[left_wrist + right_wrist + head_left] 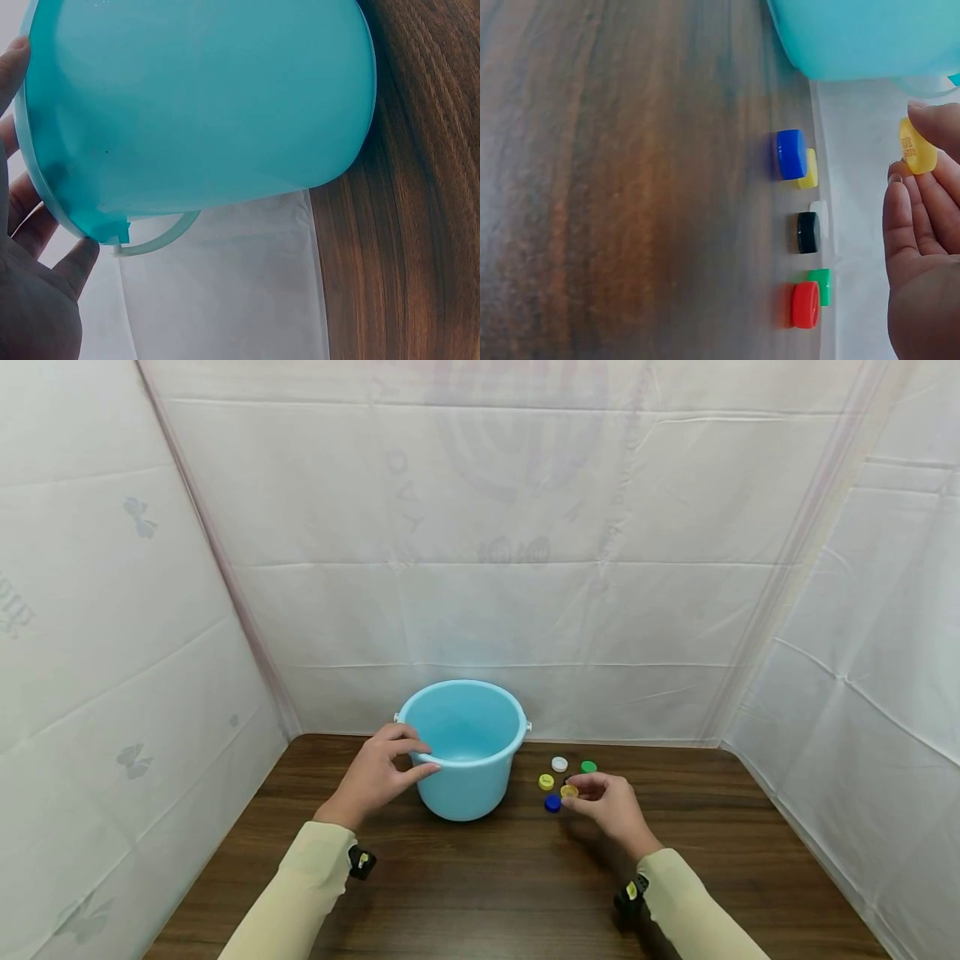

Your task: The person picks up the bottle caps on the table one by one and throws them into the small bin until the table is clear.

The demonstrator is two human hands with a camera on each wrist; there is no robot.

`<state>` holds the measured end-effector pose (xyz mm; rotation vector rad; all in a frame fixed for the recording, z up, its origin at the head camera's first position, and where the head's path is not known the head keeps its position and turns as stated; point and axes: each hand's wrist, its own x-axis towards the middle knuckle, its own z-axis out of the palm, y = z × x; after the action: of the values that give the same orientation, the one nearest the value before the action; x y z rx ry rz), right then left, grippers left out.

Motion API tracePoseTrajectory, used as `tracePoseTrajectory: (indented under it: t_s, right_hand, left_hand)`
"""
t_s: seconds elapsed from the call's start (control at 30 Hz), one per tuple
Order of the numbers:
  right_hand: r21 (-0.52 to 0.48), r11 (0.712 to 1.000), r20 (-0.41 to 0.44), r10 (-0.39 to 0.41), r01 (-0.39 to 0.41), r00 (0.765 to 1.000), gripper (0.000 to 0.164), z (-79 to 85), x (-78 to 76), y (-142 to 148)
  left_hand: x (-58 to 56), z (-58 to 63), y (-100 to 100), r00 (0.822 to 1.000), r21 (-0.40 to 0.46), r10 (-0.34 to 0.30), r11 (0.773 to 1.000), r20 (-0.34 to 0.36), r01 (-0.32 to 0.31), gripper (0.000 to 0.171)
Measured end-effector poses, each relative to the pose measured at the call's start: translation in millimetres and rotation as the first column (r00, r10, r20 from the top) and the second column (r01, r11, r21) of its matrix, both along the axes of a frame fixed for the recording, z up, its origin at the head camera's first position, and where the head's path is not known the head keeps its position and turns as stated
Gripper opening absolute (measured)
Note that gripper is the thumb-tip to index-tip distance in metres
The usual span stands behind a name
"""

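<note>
A light blue bucket [463, 789] stands upright on the wooden table, its mouth facing up. My left hand [381, 770] holds the near left of its rim, thumb outside and fingers over the edge; the left wrist view shows the fingers [78, 262] along that rim. Between thumb and fingertips, my right hand [611, 808] pinches a yellow bottle cap [917, 148], raised above the table. Close by lie other bottle caps: blue [552, 803], yellow [546, 782], white [559, 764] and green [588, 767]. In the right wrist view a black cap [808, 232] and a red cap [805, 305] also show.
White sheeting [495, 610] rises behind the table [465, 893] and along both sides. The bucket's pale handle [161, 238] hangs at its far side. A small black device is strapped to each wrist.
</note>
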<state>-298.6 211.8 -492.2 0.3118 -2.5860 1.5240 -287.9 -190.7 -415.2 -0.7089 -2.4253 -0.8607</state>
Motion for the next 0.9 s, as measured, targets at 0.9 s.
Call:
tracePoseTrajectory:
  t_s: [0.9]
  right_hand:
    - [-0.113, 0.993, -0.004, 0.020, -0.020, 1.000, 0.035, 45.7, -2.1, -12]
  left_hand:
    - [-0.6, -0.2, 0, 1.000, -0.001, 0.002, 1.000, -0.002, -0.002, 0.021]
